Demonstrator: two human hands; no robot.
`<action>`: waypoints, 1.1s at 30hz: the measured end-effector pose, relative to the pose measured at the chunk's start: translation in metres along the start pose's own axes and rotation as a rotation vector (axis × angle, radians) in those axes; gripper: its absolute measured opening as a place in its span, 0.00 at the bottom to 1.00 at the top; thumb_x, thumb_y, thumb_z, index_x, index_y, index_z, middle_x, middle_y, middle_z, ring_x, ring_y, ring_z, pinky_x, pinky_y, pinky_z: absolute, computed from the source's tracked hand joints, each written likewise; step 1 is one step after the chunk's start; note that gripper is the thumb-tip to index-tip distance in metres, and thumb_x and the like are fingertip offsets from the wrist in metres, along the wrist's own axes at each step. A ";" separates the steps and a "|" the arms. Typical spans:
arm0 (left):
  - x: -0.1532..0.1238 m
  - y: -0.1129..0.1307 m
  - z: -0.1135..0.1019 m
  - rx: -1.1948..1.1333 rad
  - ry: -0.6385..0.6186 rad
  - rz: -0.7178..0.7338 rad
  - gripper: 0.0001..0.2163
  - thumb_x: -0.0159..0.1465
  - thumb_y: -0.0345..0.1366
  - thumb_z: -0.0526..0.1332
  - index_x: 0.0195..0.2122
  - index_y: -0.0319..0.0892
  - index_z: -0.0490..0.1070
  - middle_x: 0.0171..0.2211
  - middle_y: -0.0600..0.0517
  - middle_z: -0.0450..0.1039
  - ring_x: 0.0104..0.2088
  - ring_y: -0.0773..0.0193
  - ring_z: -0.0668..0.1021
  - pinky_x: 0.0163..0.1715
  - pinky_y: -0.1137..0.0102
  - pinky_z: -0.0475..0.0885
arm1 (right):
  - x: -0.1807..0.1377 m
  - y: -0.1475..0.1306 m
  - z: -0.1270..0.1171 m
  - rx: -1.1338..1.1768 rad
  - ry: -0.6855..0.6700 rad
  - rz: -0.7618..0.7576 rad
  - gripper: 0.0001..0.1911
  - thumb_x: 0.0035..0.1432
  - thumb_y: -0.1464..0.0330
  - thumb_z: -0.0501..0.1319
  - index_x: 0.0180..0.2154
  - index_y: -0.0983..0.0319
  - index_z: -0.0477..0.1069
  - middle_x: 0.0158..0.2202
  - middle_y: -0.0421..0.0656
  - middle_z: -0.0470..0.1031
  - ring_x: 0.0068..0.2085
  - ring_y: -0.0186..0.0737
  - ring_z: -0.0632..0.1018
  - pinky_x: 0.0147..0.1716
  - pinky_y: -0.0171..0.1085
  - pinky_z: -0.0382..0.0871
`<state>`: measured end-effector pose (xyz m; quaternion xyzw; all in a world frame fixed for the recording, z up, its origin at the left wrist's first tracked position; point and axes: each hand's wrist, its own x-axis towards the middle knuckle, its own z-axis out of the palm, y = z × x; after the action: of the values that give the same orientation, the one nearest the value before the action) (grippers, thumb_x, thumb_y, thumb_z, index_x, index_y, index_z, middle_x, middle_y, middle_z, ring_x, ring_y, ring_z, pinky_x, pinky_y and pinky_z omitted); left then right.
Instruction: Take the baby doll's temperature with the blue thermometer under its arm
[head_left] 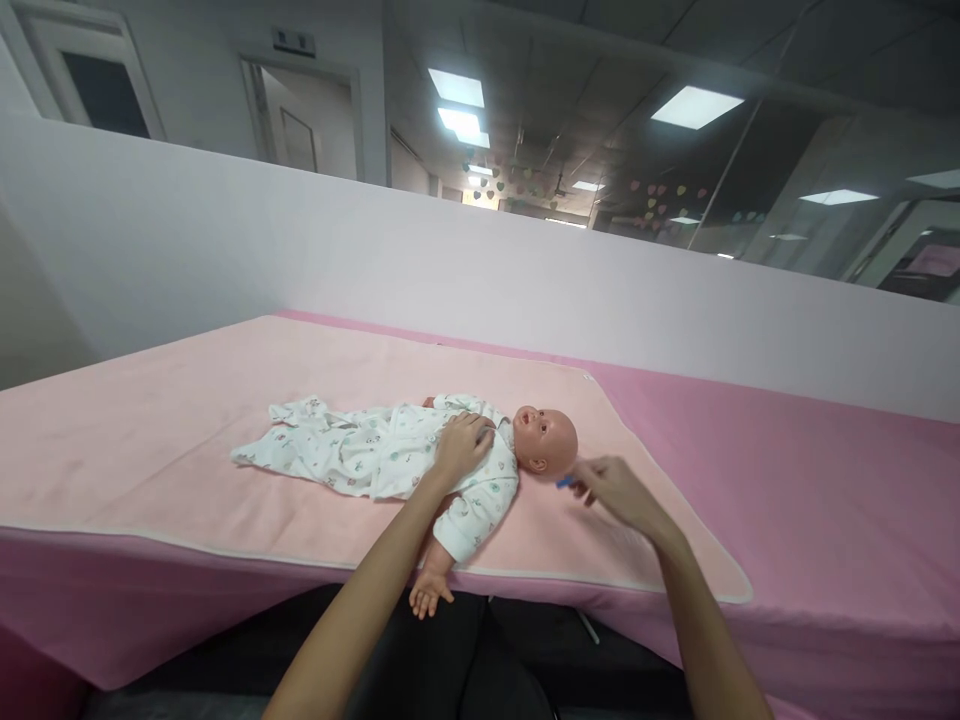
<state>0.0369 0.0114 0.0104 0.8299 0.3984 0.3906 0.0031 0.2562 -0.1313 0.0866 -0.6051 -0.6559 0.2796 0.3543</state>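
A baby doll [405, 450] in a white printed outfit [330, 452] lies on its back on a peach mat [172, 410], over a desk [817, 470] draped in pink, its head to my right. My left hand [461, 447] rests open on its chest. My right hand [609, 487], near the head, pinches a small blue object [565, 482] (too blurred to identify). One doll arm reaches past the desk's near edge.
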 end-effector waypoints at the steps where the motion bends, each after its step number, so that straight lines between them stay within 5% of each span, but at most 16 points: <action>1: -0.001 0.001 0.000 -0.004 0.003 -0.002 0.08 0.60 0.34 0.50 0.34 0.44 0.69 0.35 0.51 0.72 0.39 0.60 0.70 0.41 0.64 0.62 | 0.002 -0.016 -0.012 0.067 0.044 -0.096 0.19 0.54 0.59 0.53 0.28 0.66 0.75 0.26 0.45 0.76 0.25 0.36 0.75 0.24 0.33 0.67; 3: -0.001 0.002 0.000 -0.010 0.016 -0.006 0.08 0.61 0.35 0.51 0.34 0.44 0.69 0.35 0.51 0.72 0.39 0.60 0.71 0.40 0.64 0.63 | 0.005 -0.044 -0.026 0.189 0.119 -0.323 0.22 0.58 0.58 0.48 0.32 0.64 0.75 0.27 0.44 0.77 0.26 0.36 0.75 0.26 0.34 0.69; 6: -0.002 0.003 0.000 -0.002 0.042 -0.009 0.08 0.60 0.34 0.51 0.34 0.44 0.69 0.35 0.52 0.72 0.38 0.60 0.71 0.39 0.65 0.63 | 0.008 -0.074 -0.017 0.043 0.098 -0.529 0.29 0.60 0.57 0.42 0.25 0.64 0.75 0.16 0.40 0.72 0.19 0.33 0.72 0.20 0.31 0.67; 10: -0.003 0.003 0.001 0.001 0.044 0.005 0.08 0.60 0.33 0.50 0.34 0.44 0.69 0.34 0.51 0.72 0.38 0.61 0.71 0.40 0.65 0.63 | 0.006 -0.093 0.006 -0.188 0.025 -0.564 0.18 0.53 0.58 0.56 0.22 0.64 0.74 0.17 0.39 0.73 0.19 0.31 0.71 0.18 0.29 0.66; 13: -0.003 0.002 0.000 -0.006 0.040 -0.011 0.08 0.61 0.34 0.50 0.34 0.44 0.69 0.34 0.51 0.72 0.37 0.60 0.71 0.39 0.65 0.63 | 0.007 -0.093 -0.001 -0.172 0.146 -0.541 0.21 0.58 0.60 0.49 0.23 0.63 0.74 0.18 0.39 0.73 0.20 0.32 0.72 0.17 0.30 0.66; 16: -0.004 0.003 0.000 -0.008 0.036 -0.015 0.08 0.61 0.34 0.50 0.34 0.44 0.69 0.34 0.51 0.72 0.37 0.60 0.70 0.38 0.65 0.63 | 0.009 -0.084 -0.007 -0.153 0.262 -0.487 0.26 0.60 0.61 0.44 0.21 0.63 0.73 0.15 0.39 0.71 0.21 0.32 0.72 0.15 0.29 0.64; 20: -0.003 0.003 0.001 -0.003 0.029 -0.014 0.08 0.61 0.34 0.50 0.34 0.44 0.69 0.34 0.51 0.72 0.38 0.60 0.71 0.39 0.65 0.63 | 0.004 -0.066 -0.013 -0.121 0.214 -0.468 0.18 0.55 0.60 0.54 0.22 0.62 0.74 0.17 0.39 0.72 0.23 0.35 0.74 0.21 0.30 0.66; 24: -0.002 0.004 0.001 0.004 0.031 -0.011 0.09 0.61 0.34 0.50 0.34 0.44 0.69 0.35 0.51 0.72 0.38 0.60 0.71 0.40 0.64 0.63 | -0.009 -0.045 -0.016 0.054 0.192 -0.477 0.25 0.60 0.61 0.44 0.24 0.61 0.74 0.19 0.41 0.74 0.23 0.36 0.74 0.21 0.32 0.67; 28: -0.001 0.003 0.001 0.019 0.032 -0.002 0.08 0.61 0.34 0.50 0.35 0.44 0.69 0.35 0.51 0.73 0.39 0.60 0.71 0.40 0.64 0.62 | -0.015 -0.019 0.019 -0.024 0.148 -0.441 0.23 0.57 0.60 0.47 0.19 0.60 0.72 0.18 0.40 0.73 0.21 0.32 0.72 0.22 0.29 0.67; 33: -0.001 0.002 0.001 0.018 0.025 -0.002 0.08 0.61 0.34 0.50 0.35 0.44 0.69 0.35 0.51 0.73 0.39 0.60 0.71 0.40 0.64 0.63 | -0.019 0.032 0.054 -0.371 -0.011 -0.327 0.16 0.59 0.65 0.49 0.39 0.60 0.74 0.39 0.44 0.76 0.39 0.40 0.76 0.39 0.37 0.70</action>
<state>0.0387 0.0096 0.0101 0.8245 0.4027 0.3975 -0.0091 0.2326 -0.1428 0.0268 -0.5439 -0.7872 0.0965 0.2742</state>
